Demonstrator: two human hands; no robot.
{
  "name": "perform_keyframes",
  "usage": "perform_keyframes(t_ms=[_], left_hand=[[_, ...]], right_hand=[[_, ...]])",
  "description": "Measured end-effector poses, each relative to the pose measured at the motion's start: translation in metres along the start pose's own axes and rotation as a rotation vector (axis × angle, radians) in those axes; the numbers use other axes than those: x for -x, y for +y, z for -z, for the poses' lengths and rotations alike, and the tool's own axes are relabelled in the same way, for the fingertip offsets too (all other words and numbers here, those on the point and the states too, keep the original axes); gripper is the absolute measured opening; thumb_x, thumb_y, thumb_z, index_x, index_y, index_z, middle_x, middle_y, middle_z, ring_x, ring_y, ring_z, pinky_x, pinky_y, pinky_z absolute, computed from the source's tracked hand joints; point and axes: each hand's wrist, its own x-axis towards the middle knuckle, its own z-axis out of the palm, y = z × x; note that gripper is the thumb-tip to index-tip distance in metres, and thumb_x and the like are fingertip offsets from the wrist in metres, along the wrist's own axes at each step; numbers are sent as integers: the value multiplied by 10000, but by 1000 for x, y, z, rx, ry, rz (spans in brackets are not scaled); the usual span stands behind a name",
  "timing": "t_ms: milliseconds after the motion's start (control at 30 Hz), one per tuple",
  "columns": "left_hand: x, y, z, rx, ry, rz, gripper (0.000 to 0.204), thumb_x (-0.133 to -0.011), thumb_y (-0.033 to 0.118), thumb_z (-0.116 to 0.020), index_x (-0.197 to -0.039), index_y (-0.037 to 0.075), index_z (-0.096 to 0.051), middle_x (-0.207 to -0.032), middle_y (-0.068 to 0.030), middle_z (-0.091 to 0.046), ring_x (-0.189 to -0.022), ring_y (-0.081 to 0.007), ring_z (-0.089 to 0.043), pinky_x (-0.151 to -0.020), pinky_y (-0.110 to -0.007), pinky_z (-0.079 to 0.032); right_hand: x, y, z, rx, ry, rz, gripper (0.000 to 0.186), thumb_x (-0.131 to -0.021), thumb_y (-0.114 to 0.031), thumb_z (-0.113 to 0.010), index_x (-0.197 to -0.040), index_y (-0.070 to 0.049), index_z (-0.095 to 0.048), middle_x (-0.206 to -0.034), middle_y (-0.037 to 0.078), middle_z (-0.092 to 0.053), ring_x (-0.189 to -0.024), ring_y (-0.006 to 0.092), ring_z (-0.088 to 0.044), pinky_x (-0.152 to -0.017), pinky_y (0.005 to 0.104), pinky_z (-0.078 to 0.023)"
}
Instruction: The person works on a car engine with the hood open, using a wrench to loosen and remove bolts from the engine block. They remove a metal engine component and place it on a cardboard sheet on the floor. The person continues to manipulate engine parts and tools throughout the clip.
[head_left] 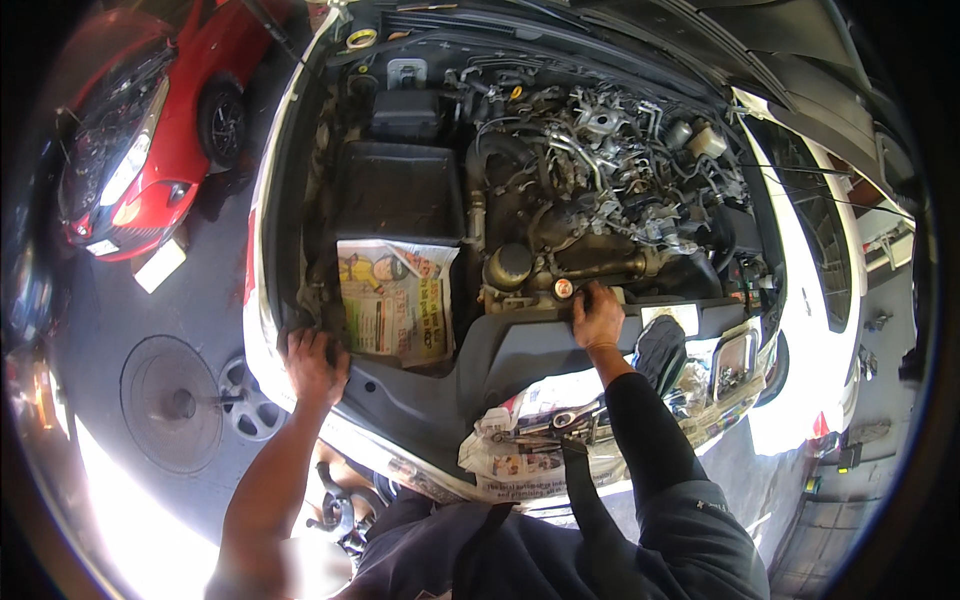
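My left hand [318, 366] rests on the front left corner of the engine bay, beside a newspaper sheet [396, 310]. Its fingers are apart and hold nothing. My right hand [598, 316] lies at the far edge of the black plastic front cover [520, 345], fingers bent over it and thumb apart, with no tool in it. A round cap [563, 288] sits just left of its fingers, and a dark round canister [510, 265] stands further left. Beyond is the exposed engine [600, 160], with pipes, hoses and metal fittings.
Wrenches and other hand tools [540, 440] lie on newspaper across the car's front edge. Dark gloves [660, 350] and a metal tray [735, 360] lie to their right. A black box-shaped bin [400, 190] sits behind the newspaper sheet. A red car [150, 130] stands left, its engine bay uncovered.
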Motion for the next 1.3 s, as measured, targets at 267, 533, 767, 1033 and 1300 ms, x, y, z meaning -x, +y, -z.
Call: perform_keyframes(t_ms=[267, 533, 767, 1033, 1300], left_hand=[[7, -4, -7, -93, -62, 59, 320, -877, 303, -756, -1095, 71, -776, -1243, -162, -745, -1327, -352, -599, -1310, -559, -294], [7, -12, -16, -231, -140, 41, 319, -965, 352, -747, -1178, 115, -747, -1294, -137, -725, -1391, -354, -574, -1266, -557, -369], [5, -10, -12, -190, -130, 26, 387, -976, 399, -740, -1238, 117, -772, -1370, -128, -741, -1390, -354, -588, -1253, -525, -379], [6, -16, -18, -232, -52, -42, 340, -1001, 401, -706, -1236, 169, -787, -1301, -117, -752, -1339, -361, -609, -1184, -548, -410], [9, -19, -20, -210, -129, -26, 447, -1027, 454, -631, -1295, 117, -752, -1466, -173, -695, -1415, -386, -578, -1262, -566, -341]], right_hand=[[3, 3, -7, -41, 78, 33, 395, -978, -348, -709, -1241, -55, -737, -1193, 210, -747, -1172, 438, -685, -1003, 556, -558], [4, 11, -10, 50, -4, -54, 478, -1015, -435, -691, -1341, -87, -727, -1288, 188, -759, -1258, 399, -693, -1067, 508, -566], [1, 9, -3, -26, -33, -9, 425, -1023, -427, -703, -1275, -85, -719, -1283, 183, -746, -1250, 418, -664, -1096, 518, -523], [128, 51, 77, -133, 93, -28, 308, -1002, -218, -765, -1262, -57, -729, -1166, 180, -748, -1074, 387, -712, -975, 468, -559], [265, 31, 100, -257, -174, -399, 230, -1014, -262, -806, -1160, -85, -795, -1127, 135, -807, -1015, 294, -762, -925, 424, -598]])
